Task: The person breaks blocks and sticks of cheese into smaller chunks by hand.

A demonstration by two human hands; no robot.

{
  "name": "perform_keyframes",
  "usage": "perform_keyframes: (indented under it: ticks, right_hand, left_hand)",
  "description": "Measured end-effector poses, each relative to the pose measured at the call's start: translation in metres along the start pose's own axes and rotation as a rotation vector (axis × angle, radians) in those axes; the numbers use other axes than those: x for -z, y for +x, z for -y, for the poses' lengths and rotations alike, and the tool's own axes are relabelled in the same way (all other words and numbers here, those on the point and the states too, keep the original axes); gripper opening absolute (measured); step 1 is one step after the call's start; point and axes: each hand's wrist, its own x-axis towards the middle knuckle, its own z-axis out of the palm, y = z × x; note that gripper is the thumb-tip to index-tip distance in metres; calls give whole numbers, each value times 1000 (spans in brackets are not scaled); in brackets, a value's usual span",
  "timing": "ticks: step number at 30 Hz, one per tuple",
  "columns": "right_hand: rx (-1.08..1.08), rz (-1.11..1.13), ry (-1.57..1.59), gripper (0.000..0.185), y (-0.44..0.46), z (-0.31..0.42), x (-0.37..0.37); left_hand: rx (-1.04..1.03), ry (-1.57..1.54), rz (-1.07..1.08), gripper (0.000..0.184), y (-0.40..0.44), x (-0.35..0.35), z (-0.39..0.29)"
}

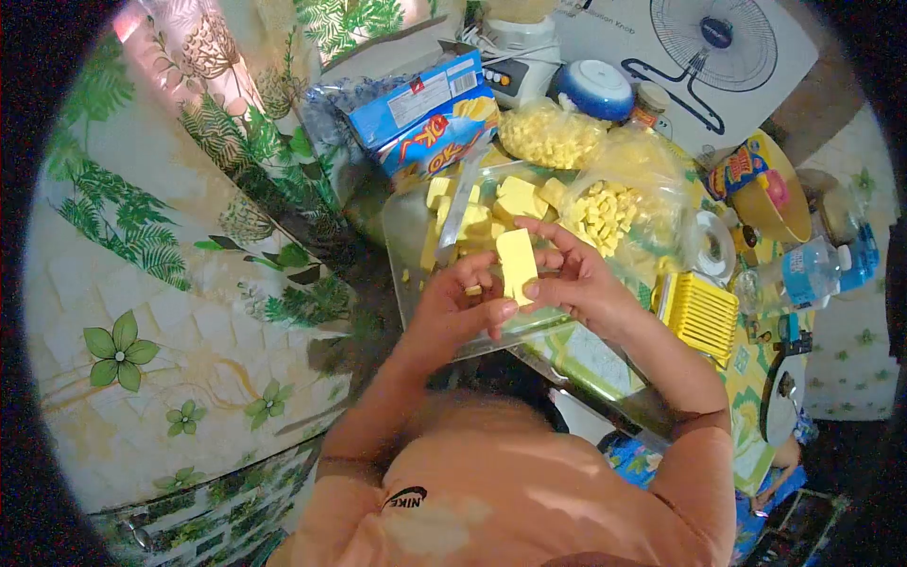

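A smooth yellow block, like butter or cheese, is held upright between my hands above a clear tray. My right hand is closed on its side, thumb in front and fingers behind. My left hand is closed, with its thumb against the block's lower left edge. A small yellow bit shows among the left fingers. Just beyond them rises a knife blade; its handle is hidden, and I cannot tell whether that hand grips it. Larger yellow chunks sit in the tray.
Small yellow pieces fill a plastic bag and an open bag beyond the tray. A blue box, a blue bowl and a white appliance stand behind. At right are a yellow slotted rack and a bottle.
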Motion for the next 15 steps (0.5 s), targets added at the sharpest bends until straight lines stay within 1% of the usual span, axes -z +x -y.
perform_keyframes:
  ticks: [6, 9, 12, 15]
  right_hand:
    - [-33, -2, 54, 70, 1, 0, 2]
    - [-32, 3, 44, 70, 2, 1, 2]
    - [-28, 31, -19, 70, 2, -2, 4]
    - [-50, 71, -52, 70, 0, 0, 2]
  left_hand:
    - [76, -8, -12, 55, 3, 2, -1]
    - [59, 13, -1, 49, 5, 4, 1]
    - [83, -20, -61, 37, 8, 2, 1]
    - [45, 26, -58, 26, 8, 0, -1]
